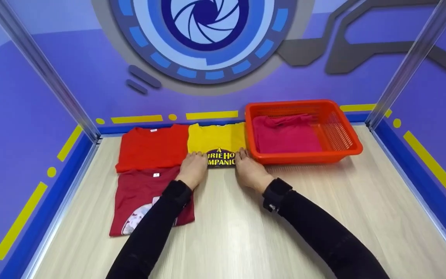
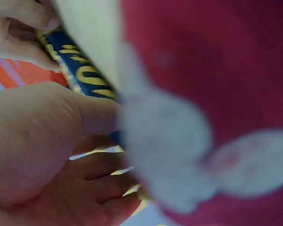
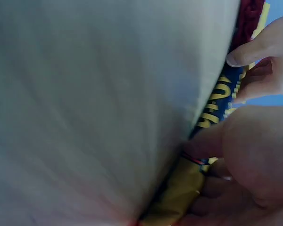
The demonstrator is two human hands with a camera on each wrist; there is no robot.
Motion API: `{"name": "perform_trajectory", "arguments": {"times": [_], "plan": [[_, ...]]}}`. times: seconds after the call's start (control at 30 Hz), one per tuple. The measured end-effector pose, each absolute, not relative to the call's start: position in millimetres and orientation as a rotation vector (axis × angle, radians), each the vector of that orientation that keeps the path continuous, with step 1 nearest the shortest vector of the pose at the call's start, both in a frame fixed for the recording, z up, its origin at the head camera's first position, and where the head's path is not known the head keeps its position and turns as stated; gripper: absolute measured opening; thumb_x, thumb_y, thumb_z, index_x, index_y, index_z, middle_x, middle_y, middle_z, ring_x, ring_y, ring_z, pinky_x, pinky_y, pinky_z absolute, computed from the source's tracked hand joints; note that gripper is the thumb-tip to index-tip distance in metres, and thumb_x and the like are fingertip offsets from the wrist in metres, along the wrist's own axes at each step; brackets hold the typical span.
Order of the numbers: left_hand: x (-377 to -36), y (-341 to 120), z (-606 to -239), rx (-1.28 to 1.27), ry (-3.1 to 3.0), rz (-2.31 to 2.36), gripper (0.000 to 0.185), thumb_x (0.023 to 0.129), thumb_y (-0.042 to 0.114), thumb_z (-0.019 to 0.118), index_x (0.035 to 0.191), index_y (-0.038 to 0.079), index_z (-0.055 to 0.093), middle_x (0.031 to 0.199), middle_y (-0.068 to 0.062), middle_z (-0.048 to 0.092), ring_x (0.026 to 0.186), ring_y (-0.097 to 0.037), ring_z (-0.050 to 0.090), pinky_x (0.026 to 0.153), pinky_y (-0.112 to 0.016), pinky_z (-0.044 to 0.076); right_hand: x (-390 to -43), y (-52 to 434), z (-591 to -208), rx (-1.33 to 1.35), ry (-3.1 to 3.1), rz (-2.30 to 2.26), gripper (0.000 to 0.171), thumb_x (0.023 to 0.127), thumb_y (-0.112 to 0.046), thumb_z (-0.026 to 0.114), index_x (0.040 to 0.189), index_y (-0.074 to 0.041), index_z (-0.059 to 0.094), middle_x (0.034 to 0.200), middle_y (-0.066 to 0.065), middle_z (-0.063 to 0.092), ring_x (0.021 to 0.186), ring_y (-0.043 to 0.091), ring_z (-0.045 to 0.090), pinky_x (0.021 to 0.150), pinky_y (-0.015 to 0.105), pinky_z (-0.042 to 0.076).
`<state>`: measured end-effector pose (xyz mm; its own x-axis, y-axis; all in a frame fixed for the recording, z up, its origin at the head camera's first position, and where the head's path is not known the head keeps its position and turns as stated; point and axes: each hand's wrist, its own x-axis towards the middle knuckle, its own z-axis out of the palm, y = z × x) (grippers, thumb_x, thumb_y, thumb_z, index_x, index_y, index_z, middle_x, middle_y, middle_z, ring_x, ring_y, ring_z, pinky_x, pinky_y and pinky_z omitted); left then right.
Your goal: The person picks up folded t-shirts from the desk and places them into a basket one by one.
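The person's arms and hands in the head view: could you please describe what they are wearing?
Both arms are covered by long, close-fitting black sleeves that run down to the wrists. Each wrist carries a black band with a small black device on it, clearest at the right wrist. The left hand and right hand are bare, with no gloves and no visible rings.

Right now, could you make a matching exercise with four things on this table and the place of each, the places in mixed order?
Things:
1. yellow shirt
2. bright red shirt
3. dark red shirt
4. pink cloth

Places:
A. inside the orange basket
B. nearest the person, at the left
C. under both hands, beside the basket
D. at the back left, against the wall

Pairs: 1-C, 2-D, 3-B, 4-A
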<state>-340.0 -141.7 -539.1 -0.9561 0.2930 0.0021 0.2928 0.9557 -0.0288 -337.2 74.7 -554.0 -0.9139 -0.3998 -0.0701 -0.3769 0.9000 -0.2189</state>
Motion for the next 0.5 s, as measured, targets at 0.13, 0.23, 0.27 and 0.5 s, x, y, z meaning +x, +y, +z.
{"name": "perform_trajectory", "arguments": {"times": [0.13, 0.23, 0.27, 0.5], "plan": [[-344, -136, -544, -0.475, -3.112, 0.09, 0.029, 0.106, -0.003, 0.06, 0.131, -0.005, 0.075, 0.125, -0.021, 0.078, 0.12, -0.04, 0.074, 0.113, -0.052, 0.053, -339, 73, -556, -0.567, 2.931, -0.29, 0.062, 0.107, -0.003, 0.054, 0.166, 0.009, 0.039, 0.175, 0.033, 0.035, 0.165, 0.047, 0.036, 0.131, 0.052, 0.04], [-345, -131, -541, -0.521, -3.115, 0.117, 0.024, 0.106, -0.002, 0.061, 0.123, -0.004, 0.078, 0.12, -0.02, 0.08, 0.115, -0.038, 0.075, 0.107, -0.051, 0.057, -341, 72, -554, -0.557, 2.927, -0.276, 0.06, 0.108, -0.003, 0.053, 0.165, 0.009, 0.041, 0.174, 0.032, 0.037, 0.163, 0.048, 0.038, 0.132, 0.053, 0.039], [-345, -130, -540, -0.535, -3.111, 0.121, 0.023, 0.105, -0.001, 0.062, 0.12, -0.003, 0.079, 0.118, -0.019, 0.08, 0.113, -0.037, 0.075, 0.105, -0.051, 0.058, -341, 71, -553, -0.553, 2.928, -0.275, 0.06, 0.108, -0.003, 0.054, 0.165, 0.009, 0.041, 0.174, 0.032, 0.038, 0.163, 0.049, 0.039, 0.131, 0.054, 0.04], [-339, -117, -536, -0.682, -3.069, 0.065, 0.016, 0.102, 0.002, 0.067, 0.111, -0.002, 0.079, 0.11, -0.018, 0.08, 0.101, -0.037, 0.078, 0.092, -0.05, 0.064, -338, 66, -555, -0.666, 2.99, -0.197, 0.05, 0.107, -0.007, 0.06, 0.153, 0.009, 0.056, 0.159, 0.03, 0.057, 0.147, 0.048, 0.058, 0.117, 0.057, 0.055]]}}
